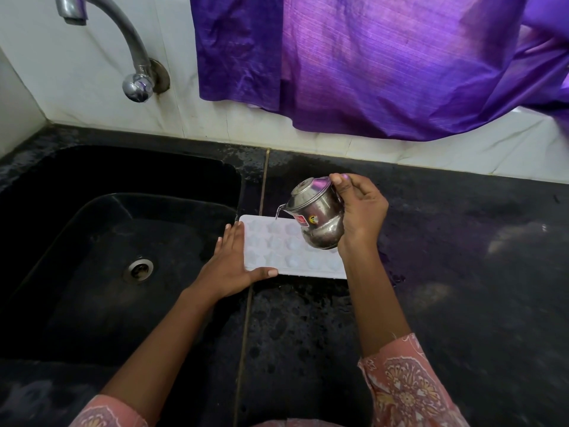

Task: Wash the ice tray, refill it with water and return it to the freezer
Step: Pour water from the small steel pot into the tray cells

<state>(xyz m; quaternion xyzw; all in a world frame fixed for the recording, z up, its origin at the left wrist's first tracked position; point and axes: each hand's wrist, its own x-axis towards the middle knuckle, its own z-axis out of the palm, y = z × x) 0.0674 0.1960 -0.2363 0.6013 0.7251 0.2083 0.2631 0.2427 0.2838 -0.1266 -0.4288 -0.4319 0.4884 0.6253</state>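
A white ice tray [278, 252] with star-shaped cells lies flat on the black counter, just right of the sink. My left hand [232, 263] rests against the tray's left edge with straight fingers, and its thumb lies along the near edge. My right hand [360, 211] grips a small steel pot [317, 215], tilted to the left above the tray. A thin stream of water runs from the pot's rim into a cell in the far row. The pot hides the tray's right part.
A deep black sink [92, 241] with a round drain [138, 270] lies to the left. A steel tap [129, 53] juts from the white wall above it. A purple cloth [385, 63] hangs over the wall behind. Wet black counter [462, 272] stretches right.
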